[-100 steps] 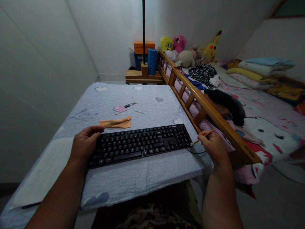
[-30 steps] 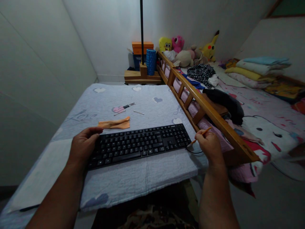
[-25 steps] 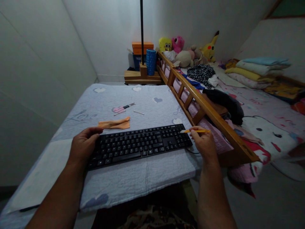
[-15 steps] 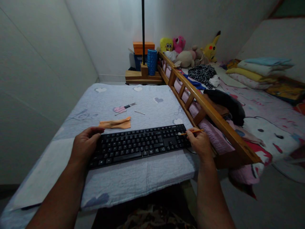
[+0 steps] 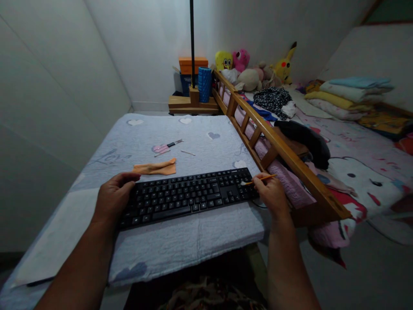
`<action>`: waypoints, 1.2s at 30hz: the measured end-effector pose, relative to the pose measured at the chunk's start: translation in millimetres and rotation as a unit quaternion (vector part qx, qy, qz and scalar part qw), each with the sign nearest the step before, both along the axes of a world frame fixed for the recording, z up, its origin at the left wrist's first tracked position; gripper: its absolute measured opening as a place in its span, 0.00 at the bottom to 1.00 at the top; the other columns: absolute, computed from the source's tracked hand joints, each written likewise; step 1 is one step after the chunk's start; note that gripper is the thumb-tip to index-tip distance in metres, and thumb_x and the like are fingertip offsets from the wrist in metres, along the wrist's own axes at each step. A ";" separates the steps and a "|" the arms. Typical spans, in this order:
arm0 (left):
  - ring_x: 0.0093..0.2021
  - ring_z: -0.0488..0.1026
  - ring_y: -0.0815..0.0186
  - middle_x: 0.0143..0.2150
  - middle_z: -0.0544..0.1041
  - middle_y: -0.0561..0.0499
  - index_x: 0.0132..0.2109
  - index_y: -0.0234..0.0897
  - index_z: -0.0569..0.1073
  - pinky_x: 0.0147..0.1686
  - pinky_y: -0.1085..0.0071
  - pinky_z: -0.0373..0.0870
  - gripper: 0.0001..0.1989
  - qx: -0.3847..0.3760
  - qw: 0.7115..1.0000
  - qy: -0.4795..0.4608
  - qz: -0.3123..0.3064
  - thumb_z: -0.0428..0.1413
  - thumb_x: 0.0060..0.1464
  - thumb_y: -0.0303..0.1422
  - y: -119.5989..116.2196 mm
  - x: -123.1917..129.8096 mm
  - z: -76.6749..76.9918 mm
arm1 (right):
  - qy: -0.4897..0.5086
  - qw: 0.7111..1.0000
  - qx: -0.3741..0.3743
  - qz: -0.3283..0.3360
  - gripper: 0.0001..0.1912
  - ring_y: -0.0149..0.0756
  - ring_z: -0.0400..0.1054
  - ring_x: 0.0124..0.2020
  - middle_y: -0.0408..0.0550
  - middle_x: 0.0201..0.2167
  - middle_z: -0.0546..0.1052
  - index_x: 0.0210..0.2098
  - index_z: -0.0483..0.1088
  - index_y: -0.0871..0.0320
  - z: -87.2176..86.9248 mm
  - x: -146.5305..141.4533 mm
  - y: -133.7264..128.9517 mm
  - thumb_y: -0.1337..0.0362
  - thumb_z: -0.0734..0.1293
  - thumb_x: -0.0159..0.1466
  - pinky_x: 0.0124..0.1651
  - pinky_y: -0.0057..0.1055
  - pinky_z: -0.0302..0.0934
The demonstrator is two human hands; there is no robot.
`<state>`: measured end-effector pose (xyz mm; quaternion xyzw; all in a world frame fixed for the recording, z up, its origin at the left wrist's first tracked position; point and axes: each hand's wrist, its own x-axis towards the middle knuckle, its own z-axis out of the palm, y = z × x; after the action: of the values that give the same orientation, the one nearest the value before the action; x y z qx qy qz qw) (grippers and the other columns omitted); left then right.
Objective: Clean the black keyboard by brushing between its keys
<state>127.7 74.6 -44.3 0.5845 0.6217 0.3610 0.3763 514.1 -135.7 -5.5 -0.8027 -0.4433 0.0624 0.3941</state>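
Note:
A black keyboard [image 5: 183,196] lies flat on the cloth-covered table, slightly slanted. My left hand [image 5: 116,193] is closed around its left end, thumb toward the keys. Over at the right end, my right hand [image 5: 268,189] pinches a thin brush [image 5: 258,179] with an orange handle. The brush's pale tip touches or hovers just over the number-pad keys. Behind the keyboard lies a folded orange cloth [image 5: 155,167]. Farther back are a slim tool [image 5: 175,143] with a dark grip and metal tip, a pink item [image 5: 161,148], and a thin white stick like a cotton swab [image 5: 188,152].
A wooden bed rail [image 5: 274,133] runs along the table's right side. Beyond it the bed holds plush toys [image 5: 250,79], clothes and folded bedding [image 5: 351,97]. A blue foam roller [image 5: 204,85], an orange box [image 5: 193,64] and a black pole [image 5: 192,43] stand at the back.
The brush tip has shifted slightly left and down over the number pad, along with a small movement of the view. My left hand stays on the keyboard's left end.

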 end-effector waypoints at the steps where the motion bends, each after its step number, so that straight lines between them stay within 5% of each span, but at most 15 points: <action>1: 0.45 0.76 0.57 0.44 0.82 0.49 0.42 0.40 0.80 0.53 0.62 0.69 0.17 -0.001 1.000 0.001 0.002 0.58 0.44 0.37 -0.2 0.3 0.5 | -0.001 1.000 -0.013 0.001 0.14 0.41 0.71 0.30 0.47 0.24 0.77 0.24 0.72 0.55 2.1 2.1 -2.9 0.55 0.61 0.60 0.36 0.34 0.60; 10: 0.46 0.76 0.57 0.45 0.82 0.48 0.42 0.39 0.80 0.54 0.61 0.70 0.17 0.006 1.000 0.000 0.005 0.57 0.44 0.36 -1.3 1.0 0.3 | 0.042 0.998 -0.043 0.010 0.12 0.38 0.68 0.26 0.45 0.19 0.73 0.21 0.70 0.55 14.8 8.4 -22.7 0.57 0.63 0.58 0.31 0.32 0.58; 18: 0.46 0.77 0.56 0.47 0.83 0.48 0.42 0.39 0.80 0.57 0.60 0.69 0.16 0.012 1.000 -0.016 -0.002 0.58 0.44 0.36 1.8 -1.7 -5.2 | 0.063 0.996 0.065 -0.004 0.17 0.42 0.75 0.38 0.51 0.38 0.82 0.41 0.77 0.58 -12.9 7.3 -2.2 0.53 0.64 0.64 0.41 0.35 0.66; 26: 0.45 0.77 0.58 0.44 0.83 0.49 0.42 0.39 0.81 0.53 0.62 0.71 0.16 0.014 1.000 -0.004 0.003 0.58 0.44 0.36 -0.6 0.2 -0.6 | 0.012 0.998 0.030 -0.047 0.13 0.42 0.73 0.30 0.48 0.23 0.78 0.24 0.72 0.55 -5.3 12.7 -10.3 0.55 0.64 0.60 0.37 0.35 0.63; 36: 0.43 0.77 0.58 0.45 0.83 0.50 0.42 0.40 0.80 0.50 0.63 0.71 0.16 0.012 1.000 -0.010 0.002 0.58 0.44 0.37 -0.1 -1.0 -2.8 | 0.040 0.998 0.034 -0.025 0.17 0.43 0.75 0.32 0.51 0.30 0.81 0.34 0.77 0.57 -10.9 9.0 -6.8 0.52 0.63 0.62 0.37 0.35 0.65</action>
<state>126.8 74.5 -47.1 0.5839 0.6150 0.3750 0.3745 523.1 -142.6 -16.4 -0.7964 -0.4088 0.0698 0.4402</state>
